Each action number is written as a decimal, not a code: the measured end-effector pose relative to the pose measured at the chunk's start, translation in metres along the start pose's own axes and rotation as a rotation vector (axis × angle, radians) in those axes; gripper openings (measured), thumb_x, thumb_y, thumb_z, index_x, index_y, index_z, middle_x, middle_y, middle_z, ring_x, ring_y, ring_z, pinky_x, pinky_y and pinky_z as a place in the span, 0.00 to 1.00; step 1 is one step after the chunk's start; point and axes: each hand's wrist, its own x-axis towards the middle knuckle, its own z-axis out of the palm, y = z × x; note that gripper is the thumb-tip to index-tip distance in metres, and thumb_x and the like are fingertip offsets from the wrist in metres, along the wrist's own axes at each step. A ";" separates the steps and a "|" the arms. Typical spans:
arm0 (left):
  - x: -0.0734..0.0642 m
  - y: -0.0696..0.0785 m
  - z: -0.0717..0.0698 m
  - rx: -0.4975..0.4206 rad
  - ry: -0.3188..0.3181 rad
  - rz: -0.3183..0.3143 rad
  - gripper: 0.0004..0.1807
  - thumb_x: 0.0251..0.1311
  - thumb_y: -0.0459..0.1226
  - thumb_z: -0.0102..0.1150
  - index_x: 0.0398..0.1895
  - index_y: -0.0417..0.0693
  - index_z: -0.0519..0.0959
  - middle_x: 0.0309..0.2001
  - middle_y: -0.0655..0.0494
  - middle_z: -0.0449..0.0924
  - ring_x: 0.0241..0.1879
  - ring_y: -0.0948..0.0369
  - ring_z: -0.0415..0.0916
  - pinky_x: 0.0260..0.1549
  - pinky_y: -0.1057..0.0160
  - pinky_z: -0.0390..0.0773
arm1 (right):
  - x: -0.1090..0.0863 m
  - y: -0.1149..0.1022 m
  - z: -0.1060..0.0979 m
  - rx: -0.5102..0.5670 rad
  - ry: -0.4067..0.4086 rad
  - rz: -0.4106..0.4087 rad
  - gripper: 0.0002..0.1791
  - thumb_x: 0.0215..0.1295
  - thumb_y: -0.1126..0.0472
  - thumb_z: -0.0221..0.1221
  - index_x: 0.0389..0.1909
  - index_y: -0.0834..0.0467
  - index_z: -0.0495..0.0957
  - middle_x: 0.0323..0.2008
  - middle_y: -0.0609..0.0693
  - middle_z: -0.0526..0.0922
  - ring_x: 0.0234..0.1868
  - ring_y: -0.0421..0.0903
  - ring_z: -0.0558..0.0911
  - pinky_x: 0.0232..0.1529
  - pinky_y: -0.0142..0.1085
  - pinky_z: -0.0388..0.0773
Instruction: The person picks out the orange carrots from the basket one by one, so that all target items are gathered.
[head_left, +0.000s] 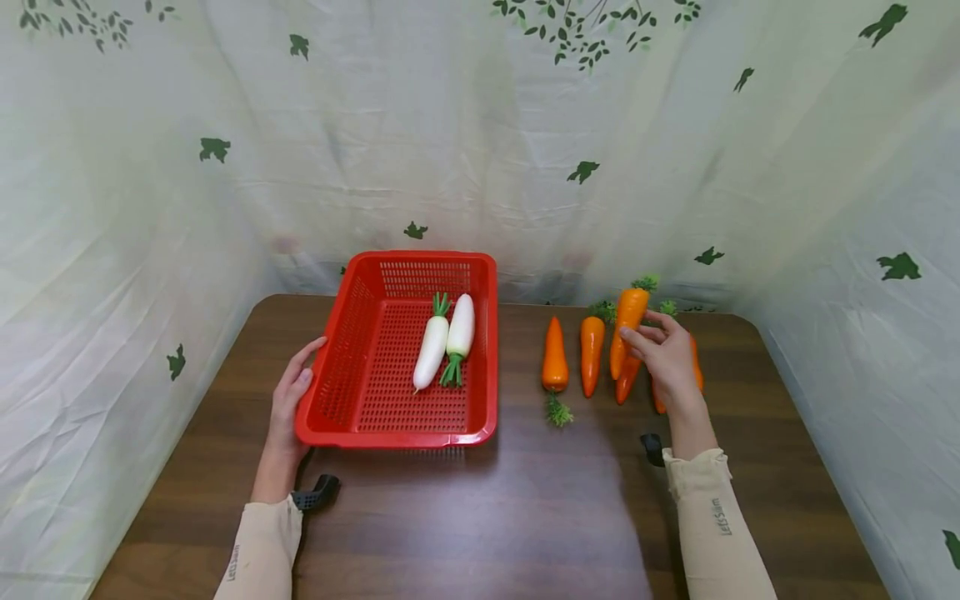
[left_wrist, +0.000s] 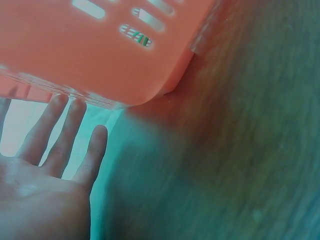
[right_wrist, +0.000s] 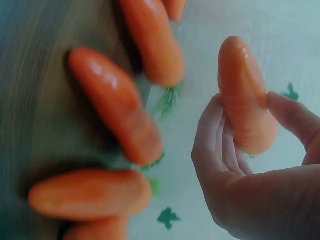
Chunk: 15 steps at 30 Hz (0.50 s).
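Note:
In the head view, a red plastic basket (head_left: 397, 439) sits left of centre with two white radishes, one radish (head_left: 431, 350) beside another radish (head_left: 462, 321). My left hand (head_left: 288, 400) is at its left side, fairly straight fingers touching the rim. The left wrist view shows these fingers (left_wrist: 65, 135) reaching up to the red rim. On the right, my right hand (head_left: 667, 350) pinches an orange carrot (head_left: 628, 317) between thumb and fingers. This carrot (right_wrist: 245, 100) is held above the others, its tip upward in the right wrist view.
Several more carrots lie on the brown wooden table (head_left: 525, 517): one carrot (head_left: 555, 358) with its leaves towards me, another carrot (head_left: 591, 354) beside it, others partly behind the right hand. A pale curtain (head_left: 420, 125) with green leaf prints hangs behind and along both sides.

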 end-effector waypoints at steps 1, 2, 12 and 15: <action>0.000 0.000 0.000 0.000 -0.001 0.000 0.30 0.80 0.35 0.37 0.83 0.45 0.57 0.67 0.45 0.73 0.53 0.56 0.81 0.48 0.61 0.88 | 0.000 0.001 -0.004 0.003 0.007 0.000 0.41 0.73 0.56 0.66 0.80 0.62 0.60 0.52 0.51 0.80 0.41 0.33 0.85 0.51 0.32 0.86; 0.000 0.000 0.000 0.000 -0.001 0.000 0.30 0.80 0.35 0.37 0.83 0.46 0.57 0.68 0.45 0.73 0.53 0.56 0.81 0.48 0.61 0.88 | 0.000 0.002 -0.009 0.005 0.017 0.001 0.41 0.73 0.56 0.66 0.80 0.62 0.59 0.51 0.49 0.79 0.41 0.33 0.85 0.50 0.31 0.86; 0.000 0.001 0.001 0.010 0.009 0.002 0.30 0.79 0.35 0.37 0.83 0.46 0.58 0.67 0.46 0.74 0.53 0.56 0.81 0.47 0.61 0.88 | -0.003 0.011 -0.049 -0.015 0.106 0.040 0.43 0.72 0.54 0.67 0.81 0.63 0.59 0.47 0.43 0.78 0.38 0.33 0.85 0.47 0.29 0.87; 0.000 0.001 0.002 0.014 0.009 -0.001 0.30 0.79 0.36 0.37 0.83 0.46 0.58 0.67 0.46 0.74 0.53 0.56 0.81 0.47 0.61 0.88 | -0.004 0.013 -0.060 -0.029 0.127 0.052 0.44 0.71 0.53 0.68 0.80 0.63 0.59 0.45 0.41 0.78 0.38 0.32 0.84 0.45 0.28 0.86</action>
